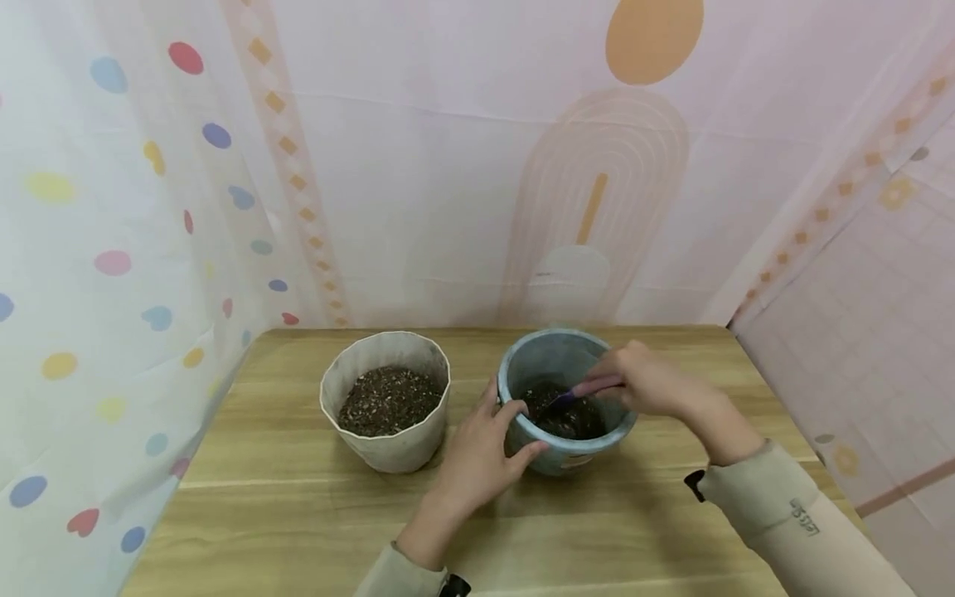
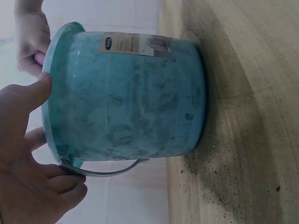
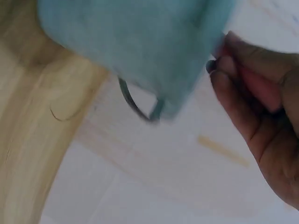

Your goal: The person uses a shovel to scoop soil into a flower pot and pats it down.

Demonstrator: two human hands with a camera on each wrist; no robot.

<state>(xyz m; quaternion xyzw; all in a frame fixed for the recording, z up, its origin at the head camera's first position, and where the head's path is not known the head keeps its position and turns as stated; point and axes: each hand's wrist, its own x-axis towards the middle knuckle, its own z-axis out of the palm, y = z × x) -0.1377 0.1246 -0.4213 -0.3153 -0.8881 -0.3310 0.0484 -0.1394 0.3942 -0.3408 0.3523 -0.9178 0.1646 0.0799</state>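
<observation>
A blue bucket (image 1: 555,456) with dark soil (image 1: 570,419) low inside stands on the wooden table. My left hand (image 1: 477,452) grips its rim on the near left, the thumb on the outside and a finger over the edge. In my right hand (image 1: 647,380) is a small trowel (image 1: 597,385) with a pink handle and a purple-blue neck, held inside the bucket. Its tip reaches the soil and is partly hidden. The right wrist view is blurred, but the fingers curl round the pink handle (image 3: 261,88). A thin bail handle (image 2: 105,173) hangs at the bucket's side.
Left of the bucket stands a whitish pot (image 1: 403,452) with a wavy rim, holding dark speckled soil (image 1: 391,402). Crumbs of soil (image 2: 217,193) lie on the table (image 1: 246,497) beside the bucket. Patterned cloth (image 1: 418,207) hangs behind and at both sides.
</observation>
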